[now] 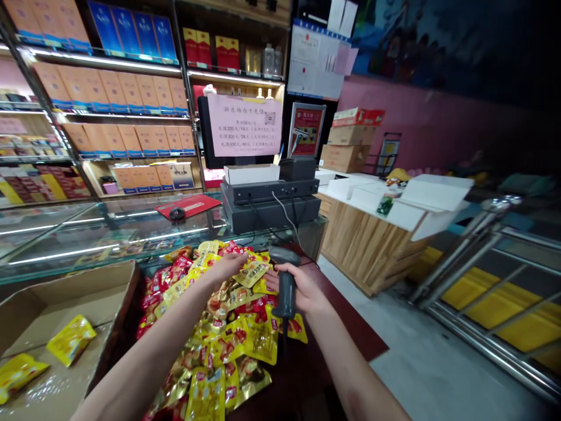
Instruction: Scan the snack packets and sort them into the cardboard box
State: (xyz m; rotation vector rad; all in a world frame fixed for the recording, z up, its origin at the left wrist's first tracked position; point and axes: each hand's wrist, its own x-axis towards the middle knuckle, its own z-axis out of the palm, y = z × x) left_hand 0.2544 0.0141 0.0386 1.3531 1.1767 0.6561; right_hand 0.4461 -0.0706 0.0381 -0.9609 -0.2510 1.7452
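My right hand (302, 289) grips a dark grey barcode scanner (287, 292), its head up and its cord hanging down; some of the fingers stretch out to the left behind it. My left hand (230, 266) is closed at the upper edge of a pale yellow snack packet (254, 271), just left of the scanner; its fingertips are small and partly hidden. Beneath both hands spreads a big heap of snack packets (219, 351), yellow, red and gold, on a dark red surface (346, 316).
On the left stands an open cardboard box (109, 292) with two yellow packets inside. Beyond the heap, a glass counter (131, 234) carries a cash register (272, 204) and a red folder (197, 204). Shelves with boxes rise behind. A metal railing (464, 257) runs at right.
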